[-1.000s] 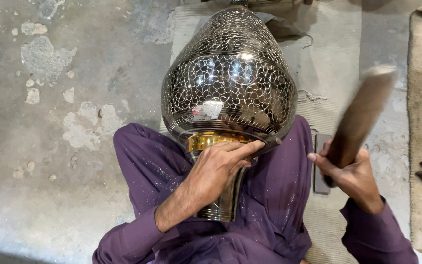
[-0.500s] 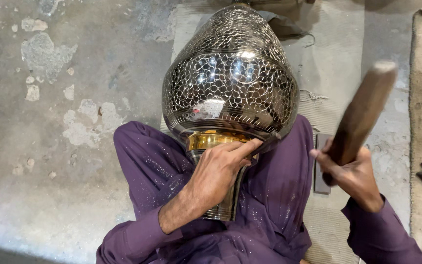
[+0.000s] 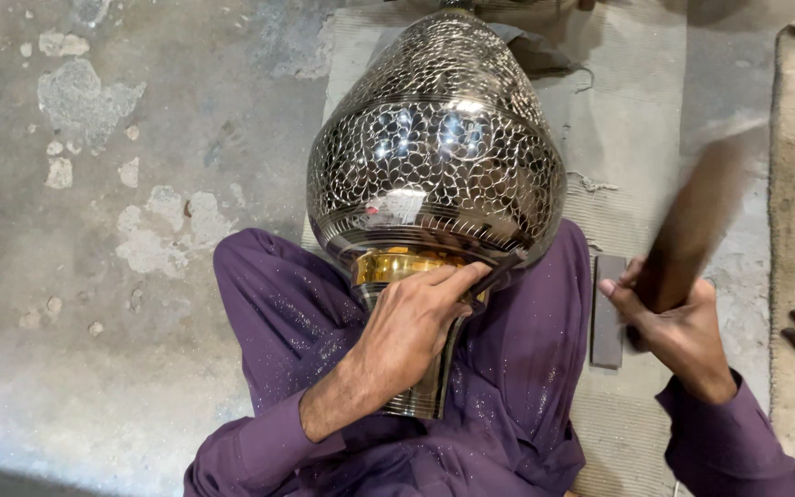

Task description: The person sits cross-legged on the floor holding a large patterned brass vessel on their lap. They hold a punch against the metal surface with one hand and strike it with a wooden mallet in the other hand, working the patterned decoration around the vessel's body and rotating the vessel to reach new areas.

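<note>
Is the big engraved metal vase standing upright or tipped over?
Tipped: the vase lies on its side across the person's lap, its narrow end toward the body, under the left hand.

Clothing is one colour throughout: deep purple fabric, loose cut, heavy folds. Trouser legs (image 3: 296, 313) show either side of the metal vase (image 3: 434, 175), nearest its narrow end; fine pale specks dusted all over the cloth, densest just below the vase. Long sleeves with plain buttoned-style cuffs: left sleeve (image 3: 250, 451) ends at mid-forearm, right sleeve (image 3: 729, 442) reaches the wrist. Left hand (image 3: 411, 327) and right hand (image 3: 678, 327) are bare, no gloves, rings or watch visible. Nails short.
</note>
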A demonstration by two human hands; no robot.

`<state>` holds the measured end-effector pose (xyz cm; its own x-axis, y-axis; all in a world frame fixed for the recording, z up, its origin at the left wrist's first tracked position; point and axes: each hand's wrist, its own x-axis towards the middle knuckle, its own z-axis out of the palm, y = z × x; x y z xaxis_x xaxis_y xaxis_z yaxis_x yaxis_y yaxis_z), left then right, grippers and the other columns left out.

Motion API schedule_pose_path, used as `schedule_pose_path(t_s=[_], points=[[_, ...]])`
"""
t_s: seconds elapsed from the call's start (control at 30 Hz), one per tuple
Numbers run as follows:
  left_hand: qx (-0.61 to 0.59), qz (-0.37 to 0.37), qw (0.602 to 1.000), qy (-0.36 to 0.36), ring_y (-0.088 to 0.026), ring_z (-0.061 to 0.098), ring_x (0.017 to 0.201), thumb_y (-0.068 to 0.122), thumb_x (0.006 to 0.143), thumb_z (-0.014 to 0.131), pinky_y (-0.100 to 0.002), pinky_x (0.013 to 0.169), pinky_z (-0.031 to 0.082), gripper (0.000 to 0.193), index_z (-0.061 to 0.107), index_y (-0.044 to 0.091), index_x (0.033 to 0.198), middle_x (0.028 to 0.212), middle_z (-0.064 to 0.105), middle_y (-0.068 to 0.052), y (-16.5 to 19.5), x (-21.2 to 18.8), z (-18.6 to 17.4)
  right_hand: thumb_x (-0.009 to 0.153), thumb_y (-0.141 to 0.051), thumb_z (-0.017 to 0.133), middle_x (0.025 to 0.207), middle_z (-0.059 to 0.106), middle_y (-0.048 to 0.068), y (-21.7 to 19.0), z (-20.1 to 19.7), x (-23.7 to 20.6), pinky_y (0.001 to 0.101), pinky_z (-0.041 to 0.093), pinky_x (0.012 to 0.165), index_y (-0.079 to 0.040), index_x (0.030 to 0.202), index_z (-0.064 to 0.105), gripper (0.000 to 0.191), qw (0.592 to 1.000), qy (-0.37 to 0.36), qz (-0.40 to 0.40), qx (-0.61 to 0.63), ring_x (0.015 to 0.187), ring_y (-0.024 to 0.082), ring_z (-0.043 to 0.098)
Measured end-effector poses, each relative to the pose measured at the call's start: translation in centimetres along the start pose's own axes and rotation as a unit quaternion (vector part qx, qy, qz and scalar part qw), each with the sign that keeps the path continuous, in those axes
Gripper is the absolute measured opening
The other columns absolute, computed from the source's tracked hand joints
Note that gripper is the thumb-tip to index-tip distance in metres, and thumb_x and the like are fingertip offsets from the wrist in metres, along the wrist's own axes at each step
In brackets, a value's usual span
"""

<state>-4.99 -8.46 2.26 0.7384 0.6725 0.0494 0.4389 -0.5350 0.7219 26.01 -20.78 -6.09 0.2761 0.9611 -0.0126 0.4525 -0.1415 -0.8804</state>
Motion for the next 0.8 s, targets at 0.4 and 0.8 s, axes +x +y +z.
schedule_pose_path(t_s=[0.4,0.8], points=[[-0.017,0.017,1.000,0.001,-0.031,0.070,0.083,0.008,0.090,0.071,-0.044,0.074,0.058,0.048,0.058,0.005,0.137,0.099,0.070,-0.014,-0.5,-0.3,-0.1,0.083,-0.016,0.082,0.079,0.072,0.007,-1.7,-0.4,-0.7,0.0300,0.056,0.060,-0.001,0.106,0.071,0.030,0.987,0.020,-0.018,-0.160,0.065,0.014,0.068],[-0.026,0.011,1.000,0.004,-0.029,0.072,0.086,0.007,0.090,0.071,-0.043,0.075,0.060,0.049,0.059,0.006,0.137,0.101,0.072,-0.013,-0.5,-0.3,0.1,0.089,-0.021,0.082,0.070,0.070,0.009,-1.5,-1.4,-0.5,0.0347,0.053,0.047,-0.005,0.106,0.074,0.025,0.967,-0.010,0.031,-0.254,0.049,0.018,0.063]])
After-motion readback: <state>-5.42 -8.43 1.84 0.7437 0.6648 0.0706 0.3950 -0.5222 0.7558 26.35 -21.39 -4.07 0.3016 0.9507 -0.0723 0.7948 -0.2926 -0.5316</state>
